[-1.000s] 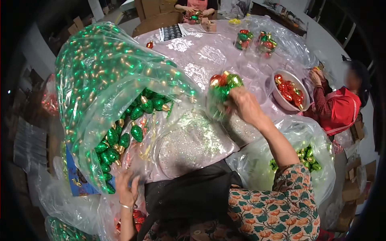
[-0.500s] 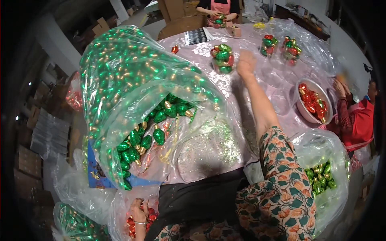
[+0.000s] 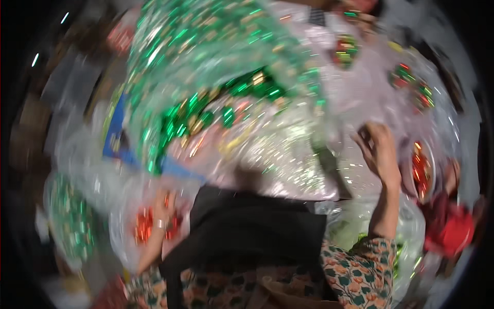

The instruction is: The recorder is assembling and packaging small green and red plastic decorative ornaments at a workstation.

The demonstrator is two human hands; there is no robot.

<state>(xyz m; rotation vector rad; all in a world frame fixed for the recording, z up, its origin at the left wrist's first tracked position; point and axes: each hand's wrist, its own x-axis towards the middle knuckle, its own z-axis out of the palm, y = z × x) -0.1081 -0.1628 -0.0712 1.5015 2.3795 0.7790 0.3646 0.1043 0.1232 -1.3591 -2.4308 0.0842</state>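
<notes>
The whole view is smeared by motion. My left hand (image 3: 164, 203) is down among shiny red ornaments (image 3: 144, 225) in a clear plastic bag at the lower left; its fingers are too blurred to read. Over the right part of the table, my right hand (image 3: 380, 147) has loosely bent fingers, with a gap between thumb and fingers and nothing visible in them. A big clear bag (image 3: 221, 49) of green bulb-shaped ornaments lies at the left, with loose green ornaments (image 3: 188, 116) at its mouth. Beyond my right hand stands a clear container (image 3: 346, 50) of mixed ornaments.
A bowl of red ornaments (image 3: 421, 172) sits at the right, beside a person in red (image 3: 455, 232). Another bag (image 3: 411, 219) with light green ornaments is below my right forearm. Further filled containers (image 3: 403, 75) stand at the far right. Glitter covers the near tabletop (image 3: 278, 154).
The view has swung, shifting the table up and right. My right arm has drawn back from beside the filled container toward me. My left hand is still at the red ornaments.
</notes>
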